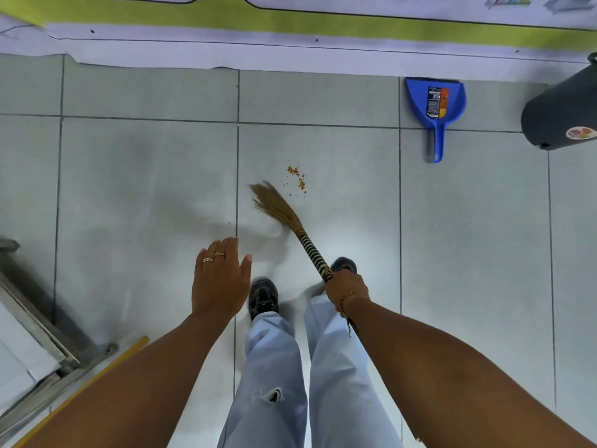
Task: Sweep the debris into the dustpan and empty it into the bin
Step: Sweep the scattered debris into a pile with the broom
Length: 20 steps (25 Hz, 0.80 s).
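Head view looks straight down on the debris [297, 180], a small scatter of orange crumbs on the grey tiled floor [145, 156], just beyond the bristle tips of the broom [277, 208]. Right hand [345, 291] is closed round the broom's striped handle; left hand [219, 279] hangs open and flat, holding nothing. Dustpan [434, 101] lies well apart to the upper right (its mouth turned away from the crumbs, toward the wall), near the dark bin [562, 105]. Likely trouble: a hard flick of the springy bristles would spread the crumbs wider or lodge them in the grout lines. Sweeping toward the pan as it lies would push them against its handle, not its lip.
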Each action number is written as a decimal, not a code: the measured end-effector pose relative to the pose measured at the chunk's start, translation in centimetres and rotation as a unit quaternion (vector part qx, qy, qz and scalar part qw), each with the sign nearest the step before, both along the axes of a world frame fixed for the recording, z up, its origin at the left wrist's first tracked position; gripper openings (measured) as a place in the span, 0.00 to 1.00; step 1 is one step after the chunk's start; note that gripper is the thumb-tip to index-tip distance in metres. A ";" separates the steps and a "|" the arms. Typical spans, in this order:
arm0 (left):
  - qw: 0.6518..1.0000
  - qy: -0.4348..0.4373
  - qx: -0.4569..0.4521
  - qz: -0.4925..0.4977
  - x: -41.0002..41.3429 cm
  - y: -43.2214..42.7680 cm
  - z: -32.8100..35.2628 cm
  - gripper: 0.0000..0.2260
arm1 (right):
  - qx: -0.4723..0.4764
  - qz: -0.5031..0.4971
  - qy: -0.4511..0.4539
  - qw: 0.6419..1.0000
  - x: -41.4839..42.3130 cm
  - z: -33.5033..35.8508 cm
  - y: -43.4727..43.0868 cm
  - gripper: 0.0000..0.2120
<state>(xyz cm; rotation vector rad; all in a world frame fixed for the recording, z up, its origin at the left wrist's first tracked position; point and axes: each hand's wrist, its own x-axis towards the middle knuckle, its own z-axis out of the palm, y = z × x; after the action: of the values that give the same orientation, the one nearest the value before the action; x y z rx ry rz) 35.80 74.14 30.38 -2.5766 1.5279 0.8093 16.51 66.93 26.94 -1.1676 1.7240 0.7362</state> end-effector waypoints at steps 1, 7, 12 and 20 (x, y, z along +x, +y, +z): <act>1.000 0.002 -0.003 0.003 -0.2 -0.5 0.1 0.15 | -0.004 0.002 -0.004 1.000 -0.4 0.4 -0.2 0.16; 0.999 0.004 -0.032 -0.015 -1.4 -4.0 2.3 0.17 | -0.054 0.060 -0.093 0.992 -2.2 4.1 -0.7 0.18; 0.998 0.013 -0.055 -0.039 -3.6 -8.9 3.5 0.18 | -0.158 0.108 -0.124 0.974 -1.4 3.6 -5.4 0.19; 0.999 0.014 -0.017 0.029 -10.0 -18.6 0.9 0.21 | -0.146 0.124 -0.009 0.981 -8.2 -0.1 -23.3 0.16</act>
<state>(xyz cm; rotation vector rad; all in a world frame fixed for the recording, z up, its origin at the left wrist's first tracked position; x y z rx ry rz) 25.80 55.54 31.31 -2.6570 1.4943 0.8352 8.32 43.66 26.79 -1.6079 1.7290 0.6292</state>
